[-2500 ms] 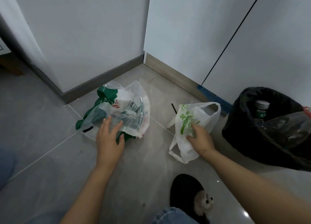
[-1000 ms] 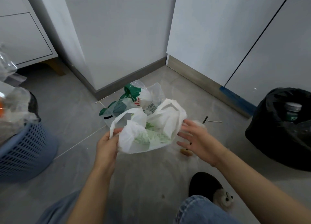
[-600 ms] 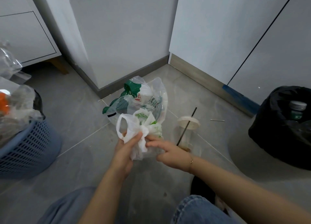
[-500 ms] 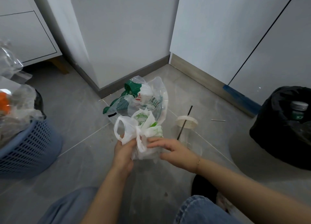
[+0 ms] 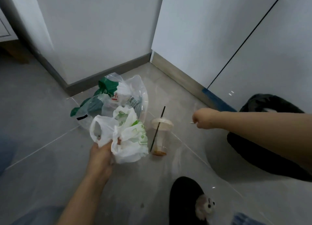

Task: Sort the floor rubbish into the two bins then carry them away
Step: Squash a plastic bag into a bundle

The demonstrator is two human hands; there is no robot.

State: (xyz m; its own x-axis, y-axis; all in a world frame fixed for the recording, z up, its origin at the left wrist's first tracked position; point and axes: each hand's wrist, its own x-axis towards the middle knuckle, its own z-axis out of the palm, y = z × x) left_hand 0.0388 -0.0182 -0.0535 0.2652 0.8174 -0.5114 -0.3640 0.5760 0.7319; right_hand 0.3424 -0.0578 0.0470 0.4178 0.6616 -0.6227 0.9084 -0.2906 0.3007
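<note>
The left hand [image 5: 101,154] holds the crumpled white bag [image 5: 128,138] mid-frame; the right hand [image 5: 205,118] fingers pinch a thin stick [image 5: 193,123].

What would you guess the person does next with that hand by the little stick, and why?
Probably lift the thin stick off the floor: the right hand is curled right at it, while the left hand already grips the white bag.

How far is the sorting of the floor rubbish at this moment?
Early to midway. The black bin already holds some rubbish. In hand: the left hand grips a crumpled white bag, and the right hand pinches a thin stick near the floor. Left: the clear bag of green and white packaging and the cup with a straw remain on the floor; no bin is carried yet.
</note>
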